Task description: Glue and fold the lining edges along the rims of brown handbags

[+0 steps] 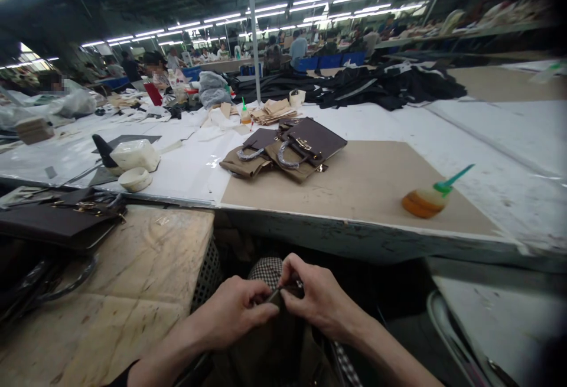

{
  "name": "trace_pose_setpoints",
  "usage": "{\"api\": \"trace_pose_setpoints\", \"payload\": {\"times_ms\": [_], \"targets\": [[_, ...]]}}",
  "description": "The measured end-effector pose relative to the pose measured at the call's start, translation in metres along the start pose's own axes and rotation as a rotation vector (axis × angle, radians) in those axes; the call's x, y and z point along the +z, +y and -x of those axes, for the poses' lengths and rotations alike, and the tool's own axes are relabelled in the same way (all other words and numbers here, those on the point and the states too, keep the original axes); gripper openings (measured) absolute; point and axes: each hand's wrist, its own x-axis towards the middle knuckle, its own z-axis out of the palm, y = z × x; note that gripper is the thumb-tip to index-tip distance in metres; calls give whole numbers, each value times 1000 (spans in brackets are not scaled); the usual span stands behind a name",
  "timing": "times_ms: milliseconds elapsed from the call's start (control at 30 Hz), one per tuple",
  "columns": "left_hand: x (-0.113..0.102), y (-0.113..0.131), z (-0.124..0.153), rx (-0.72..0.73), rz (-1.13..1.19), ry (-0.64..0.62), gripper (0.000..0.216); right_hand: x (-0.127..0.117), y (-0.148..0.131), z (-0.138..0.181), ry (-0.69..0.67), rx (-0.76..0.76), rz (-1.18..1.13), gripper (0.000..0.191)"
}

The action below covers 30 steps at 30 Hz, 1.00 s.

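Observation:
Close together over my lap, my left hand [245, 310] and my right hand [312, 298] each pinch a thin dark edge with thumb and forefinger. That edge seems to belong to an olive-brown fabric piece [283, 340] hanging below my fingers. Its colour matches the bags on the table, but its full shape is lost in shadow. Black-and-white checked cloth [266, 269] shows just beyond my fingertips. Ahead on the table lie dark brown handbags [316, 139] with olive-brown lower parts and plastic-wrapped handles.
A squeeze bottle [425, 201] of amber liquid stands on brown board [367, 168]. White containers [135, 156] sit at left, with a round tape roll [135, 179]. More handbags [62, 215] lie on the left side table [150, 263]. Dark material [354, 85] is heaped behind; people work farther back.

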Motion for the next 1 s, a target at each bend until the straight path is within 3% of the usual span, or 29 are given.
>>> {"api": "trace_pose_setpoints", "payload": {"times_ms": [100, 233, 400, 533, 633, 767, 900, 1000], "targets": [[10, 3, -4, 48, -305, 103, 27, -1, 3, -2, -23, -5, 20, 18], [15, -2, -5, 135, -466, 91, 30, -12, 3, -3, -95, -73, 66, 17], [14, -6, -11, 113, -77, -1, 35, -28, -1, -7, -294, -180, 53, 14], [4, -6, -10, 0, 178, -68, 38, -25, 2, -12, -301, -114, 80, 15], [-5, -3, 11, -102, 246, -72, 24, -23, 5, -11, -308, -118, 65, 15], [-3, 4, 53, -183, 206, 130, 51, -24, 5, -11, -322, -155, 11, 19], [19, -5, 78, -210, 46, 397, 20, -22, 4, -16, -346, -160, 24, 15], [32, -19, 84, -94, -53, 529, 9, -20, 6, -20, -375, -142, 47, 13]]}}
